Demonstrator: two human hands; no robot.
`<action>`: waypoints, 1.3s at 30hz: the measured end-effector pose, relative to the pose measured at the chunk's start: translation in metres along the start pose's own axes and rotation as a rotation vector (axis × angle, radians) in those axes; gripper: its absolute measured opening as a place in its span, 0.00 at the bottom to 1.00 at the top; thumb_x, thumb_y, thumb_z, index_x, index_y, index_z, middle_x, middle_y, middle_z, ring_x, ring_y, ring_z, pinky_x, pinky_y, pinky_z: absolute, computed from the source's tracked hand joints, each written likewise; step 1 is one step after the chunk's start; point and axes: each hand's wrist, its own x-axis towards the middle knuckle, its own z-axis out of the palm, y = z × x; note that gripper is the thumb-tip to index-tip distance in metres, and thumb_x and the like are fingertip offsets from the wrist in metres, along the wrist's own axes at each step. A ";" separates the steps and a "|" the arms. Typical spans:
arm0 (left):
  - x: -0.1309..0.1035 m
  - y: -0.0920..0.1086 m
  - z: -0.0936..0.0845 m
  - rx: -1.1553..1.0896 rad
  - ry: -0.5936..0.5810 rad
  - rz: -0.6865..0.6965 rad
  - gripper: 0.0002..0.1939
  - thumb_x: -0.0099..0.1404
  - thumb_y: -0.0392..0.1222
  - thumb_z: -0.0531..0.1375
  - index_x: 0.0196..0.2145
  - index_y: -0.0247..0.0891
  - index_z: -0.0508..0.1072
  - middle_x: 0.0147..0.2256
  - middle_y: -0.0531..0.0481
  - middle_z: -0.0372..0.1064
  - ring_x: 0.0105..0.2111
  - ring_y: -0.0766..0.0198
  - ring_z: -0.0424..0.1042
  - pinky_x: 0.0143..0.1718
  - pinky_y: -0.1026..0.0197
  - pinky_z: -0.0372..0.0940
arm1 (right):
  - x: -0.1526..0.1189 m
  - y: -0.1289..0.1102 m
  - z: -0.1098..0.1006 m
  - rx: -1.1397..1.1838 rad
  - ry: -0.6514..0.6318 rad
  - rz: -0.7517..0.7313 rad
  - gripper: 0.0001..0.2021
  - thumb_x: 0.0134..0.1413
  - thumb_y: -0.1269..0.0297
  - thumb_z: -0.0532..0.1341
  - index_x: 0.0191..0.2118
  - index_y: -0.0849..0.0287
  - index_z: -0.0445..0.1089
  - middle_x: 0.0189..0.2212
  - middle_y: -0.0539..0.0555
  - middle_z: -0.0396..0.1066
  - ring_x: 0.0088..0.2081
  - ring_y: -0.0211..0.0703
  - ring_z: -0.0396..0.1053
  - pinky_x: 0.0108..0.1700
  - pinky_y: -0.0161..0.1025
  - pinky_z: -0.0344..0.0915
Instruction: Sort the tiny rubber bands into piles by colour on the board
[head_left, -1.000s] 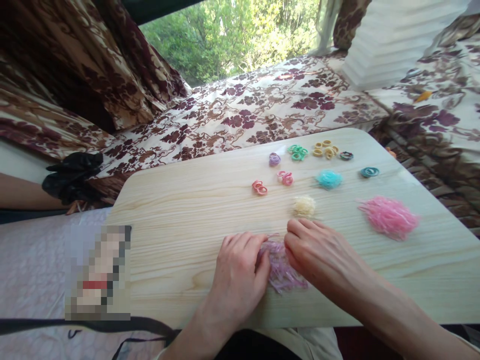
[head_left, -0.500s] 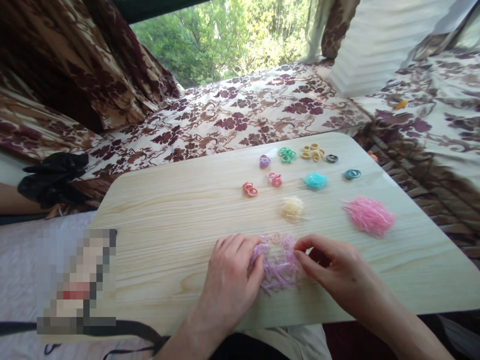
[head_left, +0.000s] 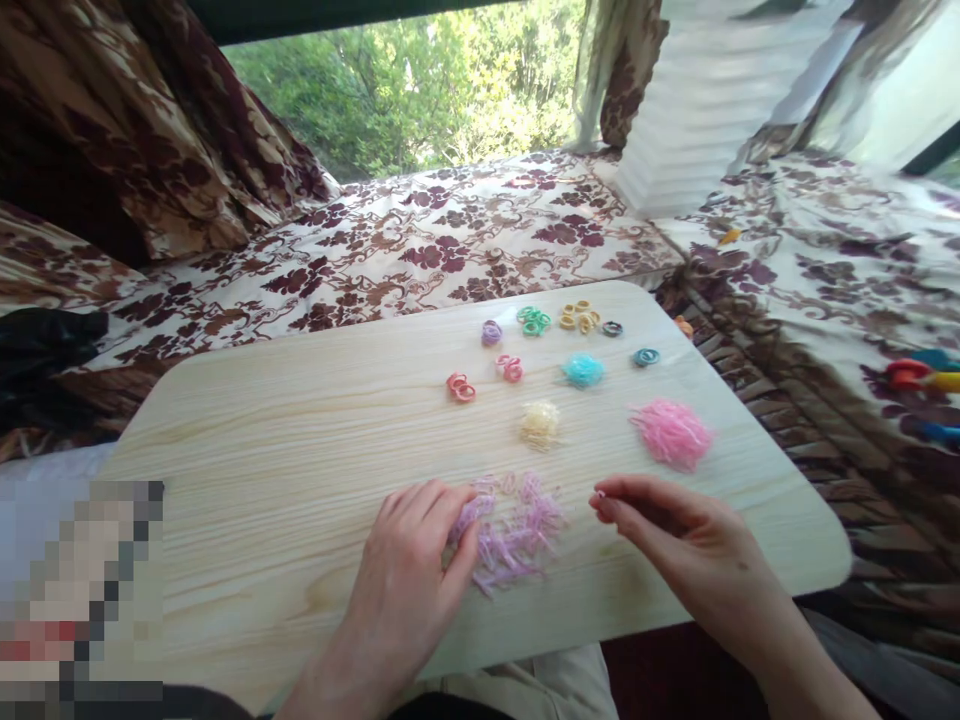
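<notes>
My right hand (head_left: 686, 540) pinches a tiny pinkish piece (head_left: 599, 494) between thumb and forefinger. My left hand (head_left: 416, 545) curls against the purple bands (head_left: 514, 547); I can't tell whether it grips any. They lie near the table's (head_left: 300, 430) near edge, the pink bands (head_left: 673, 433) toward its right edge, green rings (head_left: 533, 321) by its far edge.

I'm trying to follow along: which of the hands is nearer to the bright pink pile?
Right: the right hand is just in front of the bright pink pile, apart from it; the left hand is farther off to its left, at the lilac pile.
</notes>
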 end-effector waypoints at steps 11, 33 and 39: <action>0.001 -0.003 0.006 0.019 0.023 0.046 0.10 0.67 0.38 0.55 0.45 0.42 0.72 0.39 0.50 0.74 0.39 0.57 0.72 0.42 0.53 0.64 | 0.033 0.017 -0.066 -0.581 0.317 -0.262 0.12 0.56 0.61 0.57 0.38 0.58 0.76 0.38 0.55 0.77 0.33 0.45 0.75 0.39 0.42 0.70; -0.001 0.010 -0.008 0.167 -0.110 -0.132 0.17 0.62 0.42 0.63 0.48 0.39 0.69 0.37 0.48 0.76 0.39 0.55 0.73 0.49 0.47 0.60 | -0.033 -0.004 0.045 -0.496 -0.134 -0.705 0.19 0.58 0.77 0.50 0.48 0.55 0.72 0.33 0.55 0.72 0.32 0.40 0.70 0.33 0.35 0.69; 0.002 0.004 -0.008 0.055 -0.079 -0.133 0.04 0.66 0.34 0.58 0.36 0.41 0.72 0.31 0.54 0.75 0.34 0.62 0.73 0.52 0.48 0.55 | -0.026 0.001 0.043 -0.607 -0.056 -0.706 0.18 0.58 0.75 0.48 0.45 0.56 0.72 0.35 0.56 0.71 0.35 0.44 0.69 0.36 0.41 0.67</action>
